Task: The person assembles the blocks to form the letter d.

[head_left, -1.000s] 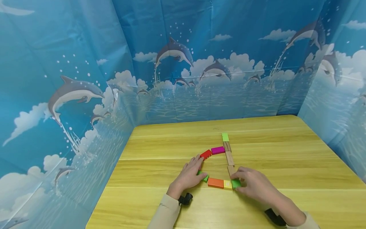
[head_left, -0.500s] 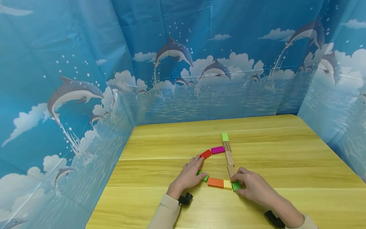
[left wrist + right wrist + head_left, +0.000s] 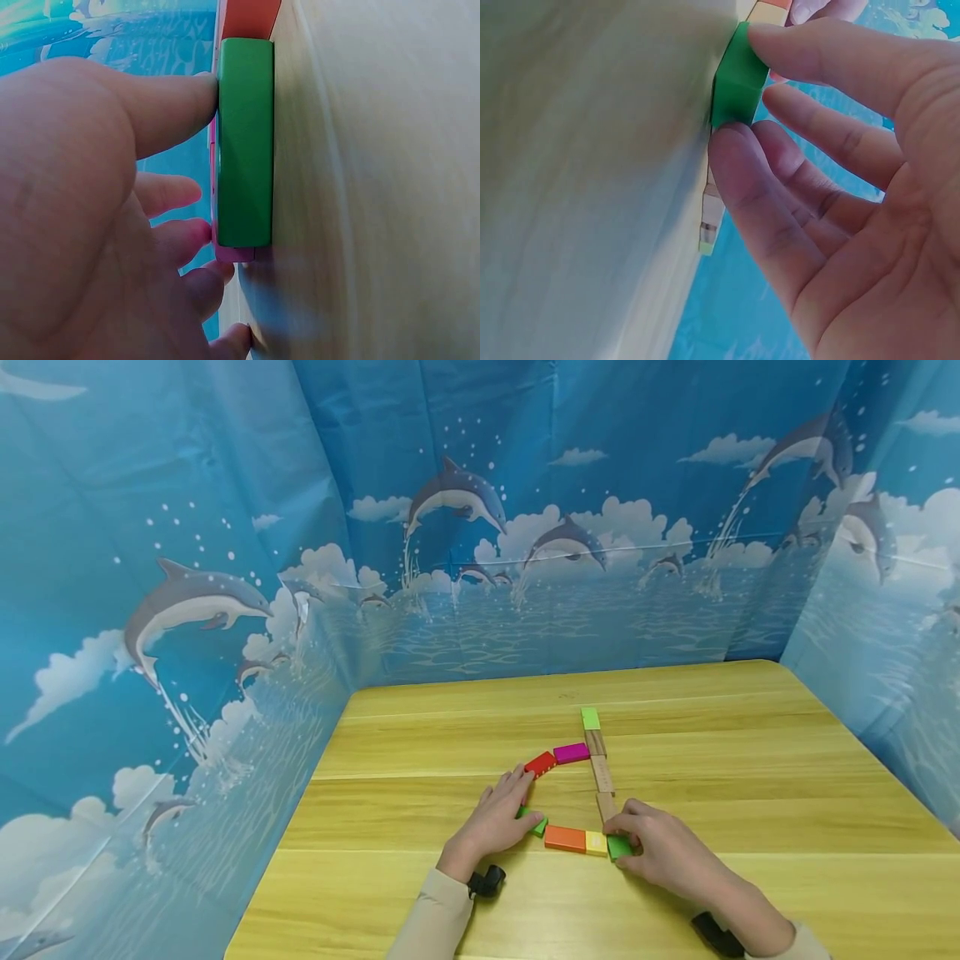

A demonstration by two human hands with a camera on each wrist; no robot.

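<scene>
In the head view, my right hand [image 3: 667,843] pinches a green block [image 3: 619,847] at the near end of a row of plain wooden blocks [image 3: 602,774]. The right wrist view shows the thumb and a finger on this green block [image 3: 739,79]. My left hand [image 3: 491,818] lies with its fingers extended over the curve's left side. Its thumb touches another green block [image 3: 246,142], and its fingertips reach a red block [image 3: 541,765]. Orange [image 3: 566,839] and yellow [image 3: 597,843] blocks lie between the hands. Part of the curve is hidden under the left hand.
A magenta block [image 3: 572,753] joins the red one to the wooden row. At the row's far end lies a light green block [image 3: 591,718]. Behind the yellowish wooden table [image 3: 750,760] hangs a blue dolphin-print curtain [image 3: 570,610].
The green block in my right hand has shifted slightly toward the table's near side and turned a little. My left hand and the other blocks look the same.
</scene>
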